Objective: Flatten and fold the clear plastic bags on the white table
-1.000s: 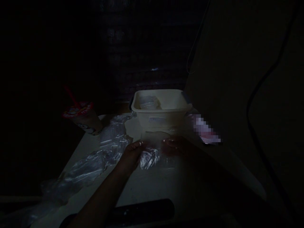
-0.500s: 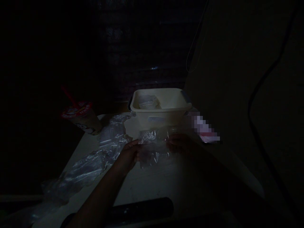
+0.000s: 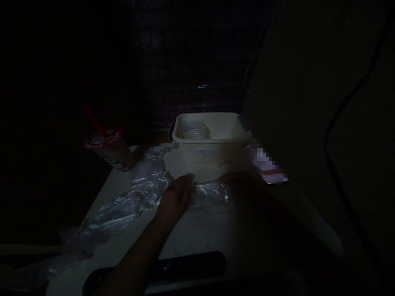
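Note:
The scene is very dark. My left hand (image 3: 175, 197) lies palm down on a small clear plastic bag (image 3: 208, 194) flattened on the white table (image 3: 191, 230). My right hand (image 3: 239, 181) rests on the bag's right end, fingers laid flat as far as I can see. Just behind the bag stands a cream plastic tub (image 3: 212, 142) with some clear plastic (image 3: 194, 129) inside it.
A long heap of crumpled clear plastic (image 3: 123, 205) runs along the table's left side. A printed cup with a red straw (image 3: 108, 148) stands at the far left. A dark bar (image 3: 185, 267) lies at the near edge. A pink and white pack (image 3: 270, 168) sits right of the tub.
The bag was held up and crumpled between both hands; now it lies flat on the table with both hands pressed on it. My left hand has slid right over it.

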Action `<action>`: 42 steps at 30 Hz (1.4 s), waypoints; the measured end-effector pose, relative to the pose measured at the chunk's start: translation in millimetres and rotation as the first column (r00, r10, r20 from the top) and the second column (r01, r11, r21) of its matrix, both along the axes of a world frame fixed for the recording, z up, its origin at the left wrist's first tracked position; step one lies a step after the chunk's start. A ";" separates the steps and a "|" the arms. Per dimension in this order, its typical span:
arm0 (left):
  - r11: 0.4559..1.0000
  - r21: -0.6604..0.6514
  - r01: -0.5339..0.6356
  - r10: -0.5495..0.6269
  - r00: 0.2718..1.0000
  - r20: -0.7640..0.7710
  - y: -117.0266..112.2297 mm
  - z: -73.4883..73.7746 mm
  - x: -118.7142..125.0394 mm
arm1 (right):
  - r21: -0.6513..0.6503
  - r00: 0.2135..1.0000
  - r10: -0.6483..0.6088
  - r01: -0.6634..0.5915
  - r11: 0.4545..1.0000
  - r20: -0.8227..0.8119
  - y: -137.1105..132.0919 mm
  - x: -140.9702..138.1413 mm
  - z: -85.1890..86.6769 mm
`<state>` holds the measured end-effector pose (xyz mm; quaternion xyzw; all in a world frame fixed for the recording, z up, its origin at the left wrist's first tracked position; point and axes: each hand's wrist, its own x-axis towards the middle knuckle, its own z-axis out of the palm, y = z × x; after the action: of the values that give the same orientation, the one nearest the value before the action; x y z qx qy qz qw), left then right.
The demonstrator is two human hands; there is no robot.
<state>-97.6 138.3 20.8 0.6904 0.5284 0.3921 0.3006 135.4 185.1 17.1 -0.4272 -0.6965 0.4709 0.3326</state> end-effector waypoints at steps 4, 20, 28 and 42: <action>0.970 0.116 0.216 -0.132 0.859 -0.495 -8.3 -6.3 7.9 | 0.236 0.954 -0.238 0.193 0.952 0.180 -11.3 -2.9 1.2; 0.902 0.097 0.421 -0.159 0.531 -0.832 -26.0 -10.9 -11.8 | 0.547 0.648 -0.225 -0.350 0.761 0.728 -70.8 -63.6 -9.2; 0.886 0.078 0.457 -0.196 0.523 -0.830 -25.3 -9.4 -18.5 | 0.588 0.546 -0.369 -0.302 0.750 0.752 -44.8 -37.7 -8.7; 0.873 0.092 0.478 -0.210 0.540 -0.815 -26.7 -8.7 -17.8 | 0.572 0.686 -0.218 -0.341 0.746 0.694 -85.3 -85.3 -9.4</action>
<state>-115.4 111.6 12.1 0.9190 0.3898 0.0589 0.0011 50.1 99.8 7.7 -0.4044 -0.9036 -0.0047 0.1414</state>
